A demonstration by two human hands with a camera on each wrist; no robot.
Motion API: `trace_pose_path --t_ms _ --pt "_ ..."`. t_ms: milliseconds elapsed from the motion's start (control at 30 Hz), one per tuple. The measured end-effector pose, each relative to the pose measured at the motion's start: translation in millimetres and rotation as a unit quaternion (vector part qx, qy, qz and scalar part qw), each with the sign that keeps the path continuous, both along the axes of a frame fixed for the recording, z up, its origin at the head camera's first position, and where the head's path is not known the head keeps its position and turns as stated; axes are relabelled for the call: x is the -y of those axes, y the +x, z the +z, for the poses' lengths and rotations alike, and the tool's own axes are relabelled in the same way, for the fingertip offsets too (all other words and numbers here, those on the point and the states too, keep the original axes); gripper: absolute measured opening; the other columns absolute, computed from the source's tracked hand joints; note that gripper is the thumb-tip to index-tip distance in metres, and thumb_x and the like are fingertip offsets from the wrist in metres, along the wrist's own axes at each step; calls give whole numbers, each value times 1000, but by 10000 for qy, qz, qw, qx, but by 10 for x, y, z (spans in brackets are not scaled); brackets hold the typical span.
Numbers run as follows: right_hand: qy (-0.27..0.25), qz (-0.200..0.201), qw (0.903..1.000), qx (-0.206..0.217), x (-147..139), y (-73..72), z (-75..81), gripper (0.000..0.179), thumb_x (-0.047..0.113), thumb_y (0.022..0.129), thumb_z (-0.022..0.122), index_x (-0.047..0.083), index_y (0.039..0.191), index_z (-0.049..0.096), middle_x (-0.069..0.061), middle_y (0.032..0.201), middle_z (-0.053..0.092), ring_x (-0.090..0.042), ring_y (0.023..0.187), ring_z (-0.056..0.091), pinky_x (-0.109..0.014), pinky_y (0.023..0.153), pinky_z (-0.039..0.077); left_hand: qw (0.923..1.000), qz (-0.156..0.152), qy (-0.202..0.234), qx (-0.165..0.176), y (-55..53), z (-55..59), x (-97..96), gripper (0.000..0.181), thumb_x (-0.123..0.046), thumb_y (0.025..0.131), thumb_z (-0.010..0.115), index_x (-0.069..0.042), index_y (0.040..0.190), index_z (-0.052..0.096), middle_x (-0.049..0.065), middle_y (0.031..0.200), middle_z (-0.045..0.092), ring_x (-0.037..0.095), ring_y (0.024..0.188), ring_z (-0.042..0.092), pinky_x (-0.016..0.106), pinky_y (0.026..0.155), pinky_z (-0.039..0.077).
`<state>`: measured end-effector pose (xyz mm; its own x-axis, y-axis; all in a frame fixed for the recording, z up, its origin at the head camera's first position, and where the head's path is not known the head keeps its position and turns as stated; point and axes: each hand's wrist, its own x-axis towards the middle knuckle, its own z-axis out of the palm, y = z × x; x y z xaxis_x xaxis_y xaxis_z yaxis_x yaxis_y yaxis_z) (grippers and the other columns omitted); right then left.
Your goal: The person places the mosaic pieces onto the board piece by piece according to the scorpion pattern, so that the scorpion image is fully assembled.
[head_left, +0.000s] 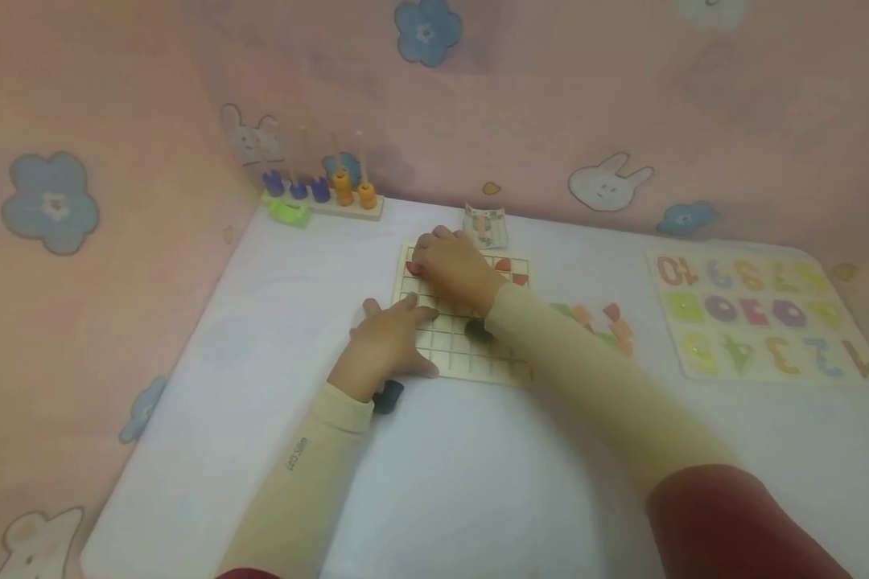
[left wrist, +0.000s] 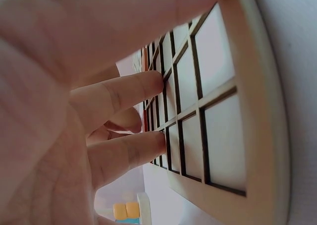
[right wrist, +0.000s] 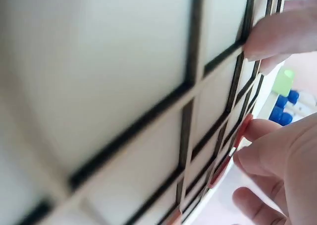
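Nearest the person, the left hand (head_left: 380,346) has its fingers spread apart, two fingertips touching the grid board (head_left: 452,363) toward its left edge on the counter (head_left: 463,466). Loose pieces (head_left: 621,330) lie off the board's right side, just beyond the right forearm (head_left: 586,378), which slants across the board's right part. Farther off, the right hand (head_left: 459,269), the nearer one, appears to pinch a red piece (right wrist: 242,131) between bent fingers at the board's far edge, leftward of another red piece (head_left: 503,264).
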<state>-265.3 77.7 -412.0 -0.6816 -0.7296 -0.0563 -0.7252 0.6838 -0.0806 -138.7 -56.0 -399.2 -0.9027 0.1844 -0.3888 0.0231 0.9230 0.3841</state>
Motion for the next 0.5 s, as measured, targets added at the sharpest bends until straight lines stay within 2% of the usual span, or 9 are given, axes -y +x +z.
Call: trace_pose_path --t_ms 167,267,400,500 --pt "-119 -259 9995 124 54 -44 -57 18 26 108 63 19 106 80 -1 123 67 -25 111 50 -44 98 42 10000 23 80 -47 9 -25 22 91 -43 75 97 -32 156 56 5 173 30 46 126 37 71 93 46" --pt "-309 -360 9985 290 -7 -61 -48 17 20 106 65 20 111 81 -1 126 67 -27 116 52 -48 103 42 9999 26 99 -71 -2 -26 17 91 -42 74 97 -32 155 56 5 173 31 46 124 37 70 93 47" --pt "-1015 -492 9920 567 -219 -58 -3 30 8 103 58 17 119 81 -3 129 71 -29 125 57 -52 111 38 10000 22 82 -44 -2 -26 6 90 -42 75 97 -32 155 57 5 172 31 46 126 37 68 93 47" --pt "-1317 -707 9865 674 -463 -27 57 32 8 102 55 13 122 80 -6 131 72 -31 129 57 -53 112 37 10000 47 70 -32 0 -25 2 91 -42 75 97 -31 155 57 6 172 32 47 127 37 65 93 47"
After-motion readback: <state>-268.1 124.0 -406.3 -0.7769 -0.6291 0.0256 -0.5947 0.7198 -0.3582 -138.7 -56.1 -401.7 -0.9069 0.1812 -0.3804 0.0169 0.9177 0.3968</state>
